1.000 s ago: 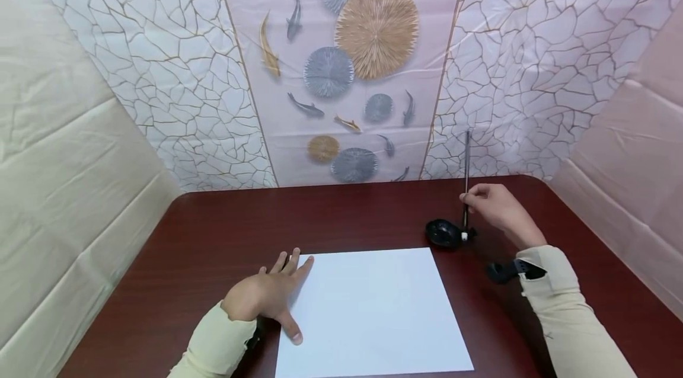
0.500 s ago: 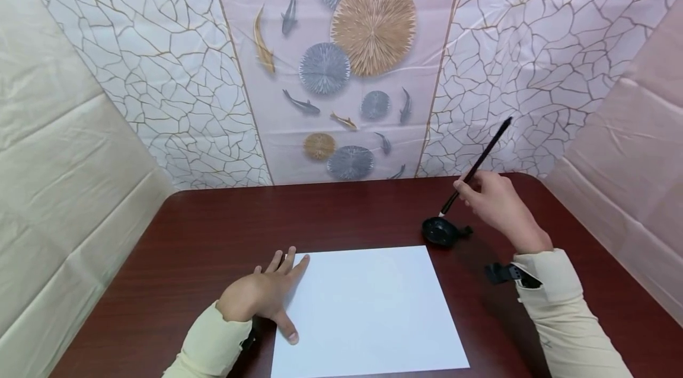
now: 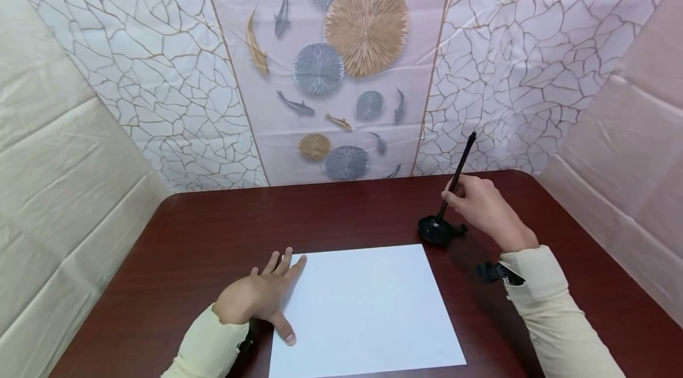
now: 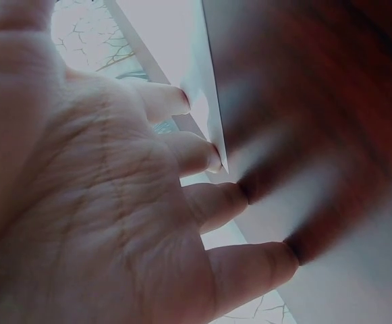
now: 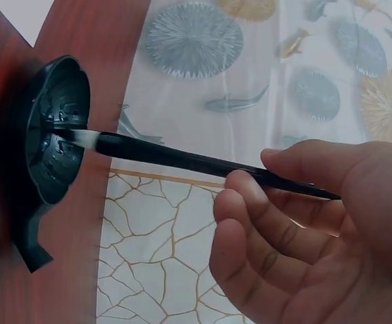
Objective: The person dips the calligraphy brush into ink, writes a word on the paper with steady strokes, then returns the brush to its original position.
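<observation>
My right hand (image 3: 482,203) pinches a black-handled ink brush (image 5: 175,158) between thumb and fingertips. The brush slants, its white bristles dark at the tip and inside a small black ink dish (image 5: 61,135) shaped like a leaf with a stub handle. In the head view the dish (image 3: 434,231) stands just past the far right corner of a white sheet of paper (image 3: 368,313). Spread fingers of my left hand (image 3: 258,301) rest along the sheet's left edge, the thumb on the paper. The left wrist view shows that palm (image 4: 115,202) and the fingertips at the paper's corner.
A dark red-brown wooden table (image 3: 224,224) carries everything. Behind it hangs a patterned cloth (image 3: 347,117) with fish and round leaves, and plain cream cloth (image 3: 64,188) walls in the left side. A dark strap (image 3: 498,273) sits at my right wrist.
The right hand has shifted the brush from the dish's handle side over to its bowl, and the bristles have dipped into it. The left hand has stayed on the paper.
</observation>
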Demonstrator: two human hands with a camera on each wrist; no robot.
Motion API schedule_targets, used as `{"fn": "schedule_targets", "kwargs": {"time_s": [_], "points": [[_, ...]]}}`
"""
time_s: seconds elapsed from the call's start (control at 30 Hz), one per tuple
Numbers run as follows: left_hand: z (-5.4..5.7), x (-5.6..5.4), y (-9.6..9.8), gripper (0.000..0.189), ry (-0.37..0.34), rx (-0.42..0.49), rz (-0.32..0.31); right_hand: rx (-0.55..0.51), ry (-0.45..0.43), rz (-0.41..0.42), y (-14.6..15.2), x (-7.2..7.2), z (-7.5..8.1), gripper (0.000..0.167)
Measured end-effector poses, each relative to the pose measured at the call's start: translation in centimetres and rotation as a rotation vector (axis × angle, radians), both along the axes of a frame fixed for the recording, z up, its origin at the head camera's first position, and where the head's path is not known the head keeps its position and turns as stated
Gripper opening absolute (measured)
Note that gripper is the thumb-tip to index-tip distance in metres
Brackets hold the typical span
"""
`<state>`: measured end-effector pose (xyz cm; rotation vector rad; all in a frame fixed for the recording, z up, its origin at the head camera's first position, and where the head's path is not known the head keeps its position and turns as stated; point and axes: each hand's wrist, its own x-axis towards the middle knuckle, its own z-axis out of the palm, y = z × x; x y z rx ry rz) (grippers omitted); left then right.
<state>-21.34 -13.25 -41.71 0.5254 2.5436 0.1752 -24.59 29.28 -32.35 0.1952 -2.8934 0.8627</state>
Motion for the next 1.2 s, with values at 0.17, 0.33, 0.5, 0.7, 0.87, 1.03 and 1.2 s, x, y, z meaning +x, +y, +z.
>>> {"fn": "schedule_targets", "kwargs": {"time_s": [0.17,0.33,0.5,0.7,0.87,1.03,1.2], "points": [[-1.4,-0.7,-0.7,0.164,0.019,0.026,-0.006,0.028,0.027,-0.015,-0.5,0.2,0.4,0.018],[-0.3,-0.4,-0.7,0.162,0.011,0.027,-0.012,0.044,0.094,-0.042,-1.0,0.6,1.2,0.018],[1.5,0.5,-0.3,0.157,-0.005,0.018,0.001,0.06,0.048,-0.025,-1.4,0.7,1.3,0.019],[2.7,1.2,0.4,0.151,0.021,0.006,0.015,0.056,0.066,-0.038,-0.9,1.2,1.8,0.021],[2.8,1.2,0.6,0.151,0.029,0.004,0.015,0.055,0.08,-0.052,-0.6,1.5,1.9,0.022],[3.3,2.0,1.1,0.146,0.035,0.022,0.005,0.066,0.089,-0.057,-0.6,1.4,2.0,0.022],[3.6,3.5,2.6,0.151,0.073,-0.021,-0.047,0.073,0.116,-0.067,-0.6,1.7,2.4,0.021]]}}
